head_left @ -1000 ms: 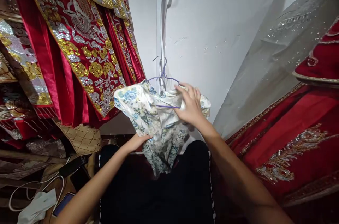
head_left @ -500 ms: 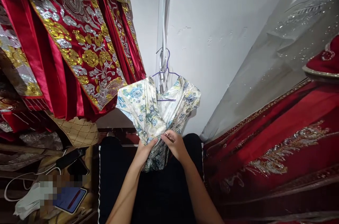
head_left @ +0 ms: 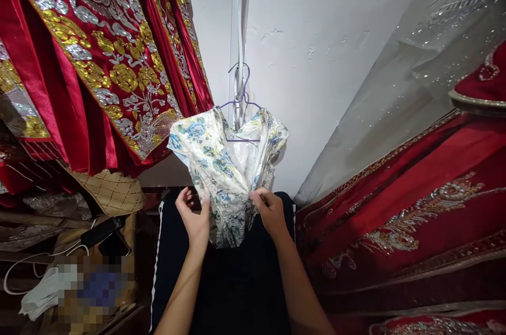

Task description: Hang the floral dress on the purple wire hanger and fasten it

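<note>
A floral dress (head_left: 213,158) in white, blue and yellow hangs from a purple wire hanger (head_left: 242,93) in front of me, its lower part bunched above my lap. My right hand (head_left: 269,209) pinches the cloth at the front of the waist, where the V neckline crosses over. At the garment's left side, my left hand (head_left: 195,216) has its fingers apart; the thumb lies against the fabric edge and the other fingers are off it. The dress's lower end is hidden in folds.
Red costumes with gold and silver embroidery (head_left: 126,76) hang at the left. A sparkling white veil-like cloth (head_left: 379,97) and red beaded garments (head_left: 395,219) are at the right. A white strap (head_left: 240,13) runs up the wall. A low wooden stand at lower left bears a cable and phone-like dark object (head_left: 114,245).
My left hand has let go of the waist cloth and moved left, its fingers opening. My right hand keeps its pinch, slightly farther right. The dress front now lies flatter.
</note>
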{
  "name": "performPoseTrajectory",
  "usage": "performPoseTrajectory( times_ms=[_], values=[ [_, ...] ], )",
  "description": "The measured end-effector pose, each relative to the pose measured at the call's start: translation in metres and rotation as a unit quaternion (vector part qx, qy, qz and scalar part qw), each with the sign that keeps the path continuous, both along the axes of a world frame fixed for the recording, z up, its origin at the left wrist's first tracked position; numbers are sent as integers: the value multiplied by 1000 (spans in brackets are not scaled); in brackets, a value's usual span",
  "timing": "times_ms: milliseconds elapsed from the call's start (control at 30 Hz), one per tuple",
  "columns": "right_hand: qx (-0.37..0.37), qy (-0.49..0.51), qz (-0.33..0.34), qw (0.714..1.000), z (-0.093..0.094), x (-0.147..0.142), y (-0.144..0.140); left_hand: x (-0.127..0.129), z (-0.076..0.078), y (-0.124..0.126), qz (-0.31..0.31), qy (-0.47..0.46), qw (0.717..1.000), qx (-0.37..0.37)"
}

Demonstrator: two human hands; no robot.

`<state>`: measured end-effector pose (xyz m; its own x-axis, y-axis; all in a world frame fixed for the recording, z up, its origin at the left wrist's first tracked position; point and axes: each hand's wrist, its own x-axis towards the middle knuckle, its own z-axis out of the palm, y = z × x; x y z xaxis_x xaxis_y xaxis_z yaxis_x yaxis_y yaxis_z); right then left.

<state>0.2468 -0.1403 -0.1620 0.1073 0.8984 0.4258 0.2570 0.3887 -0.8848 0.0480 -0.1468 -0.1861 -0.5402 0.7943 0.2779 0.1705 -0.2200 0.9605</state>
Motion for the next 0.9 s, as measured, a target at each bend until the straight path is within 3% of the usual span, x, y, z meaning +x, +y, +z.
performPoseTrajectory(
  times_ms=[33,67,133,233,333,433,600,700,800,900],
  values=[
    [-6,1,16,1000,3,-1,-1,3,2,-1,18,47,998,27],
    [-10,-3,34,999,7,-3,-3,9,5,-3,-2,90,995,46],
    [-14,-24,74,997,13,-7,-6,23,12,-7,-106,146,982,60],
    [-7,-93,111,989,24,-12,-5,44,20,-10,-220,139,965,41],
    [28,-195,94,976,42,-8,10,51,21,-12,-259,126,958,5],
    [84,-254,40,963,78,5,44,48,15,-13,-264,159,951,4],
    [212,-307,-63,926,164,18,112,50,-1,-10,-278,197,940,27],
    [248,-293,-102,918,194,14,127,53,-5,-5,-304,215,928,29],
    [252,-243,-87,933,197,8,116,52,15,7,-345,223,911,32],
    [218,-171,-57,959,188,4,97,45,69,29,-348,212,909,91]
  ],
)
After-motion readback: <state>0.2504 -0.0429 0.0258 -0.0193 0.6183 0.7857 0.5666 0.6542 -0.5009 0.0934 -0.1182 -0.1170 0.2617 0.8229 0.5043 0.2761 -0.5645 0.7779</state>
